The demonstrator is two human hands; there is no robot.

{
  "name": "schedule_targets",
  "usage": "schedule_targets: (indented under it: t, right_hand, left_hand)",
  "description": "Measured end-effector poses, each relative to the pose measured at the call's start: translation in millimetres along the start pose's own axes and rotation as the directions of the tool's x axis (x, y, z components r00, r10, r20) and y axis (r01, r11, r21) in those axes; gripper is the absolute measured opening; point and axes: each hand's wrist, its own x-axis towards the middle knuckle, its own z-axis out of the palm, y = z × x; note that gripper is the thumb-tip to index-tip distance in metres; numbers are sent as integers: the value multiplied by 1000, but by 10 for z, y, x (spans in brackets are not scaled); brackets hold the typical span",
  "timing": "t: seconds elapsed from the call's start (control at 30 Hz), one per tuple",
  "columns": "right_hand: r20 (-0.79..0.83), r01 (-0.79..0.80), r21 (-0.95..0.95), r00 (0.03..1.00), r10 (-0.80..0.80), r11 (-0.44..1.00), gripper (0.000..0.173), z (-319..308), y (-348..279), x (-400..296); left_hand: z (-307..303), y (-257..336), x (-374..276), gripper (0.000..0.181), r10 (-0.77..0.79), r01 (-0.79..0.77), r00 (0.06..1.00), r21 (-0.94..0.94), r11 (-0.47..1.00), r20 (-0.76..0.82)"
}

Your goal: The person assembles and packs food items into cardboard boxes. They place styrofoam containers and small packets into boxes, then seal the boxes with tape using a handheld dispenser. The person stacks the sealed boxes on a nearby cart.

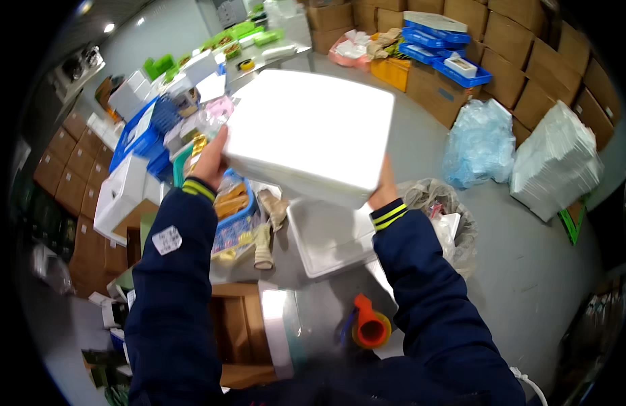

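Note:
A white foam box (313, 132), its near side turned to me, is held up between both my hands above the table. My left hand (211, 161) grips its left end, and my right hand (385, 187) grips its right end; most of the fingers are hidden by the box. Below it, a white foam tray or lid (328, 243) lies on the grey table. Left of that are a pair of work gloves (263, 246) and a blue basket (236, 226) with brown items. Nearer to me is an orange tape dispenser (369, 325) with yellow tape.
An open cardboard box (242, 330) is at the table's near left. Blue crates (140, 132) and foam boxes crowd the left. A lined waste bag (457, 228) stands right of the table. Beyond are a blue plastic bag (480, 144), stacked white sheets (556, 157) and stacked cartons (551, 63).

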Motion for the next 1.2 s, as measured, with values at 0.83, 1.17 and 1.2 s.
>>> schedule_targets:
  t: [0.83,1.17,1.2]
  right_hand:
    - [358,190,-840,898,256,508,60,582,1372,-3680]
    - [496,829,-429,548,673,-359,54,770,1234,-4076]
    - [472,825,-421,555,685,-378,50,791,1303,-4030]
  left_hand:
    - [-2527,-986,-4935,38,51,63,917,270,961,-396]
    - [-2735,-1218,-4783,60,37,97,987,766,635,-155]
    - [-2814,-1198,-4747,63,-14,114,990,742,661,-140]
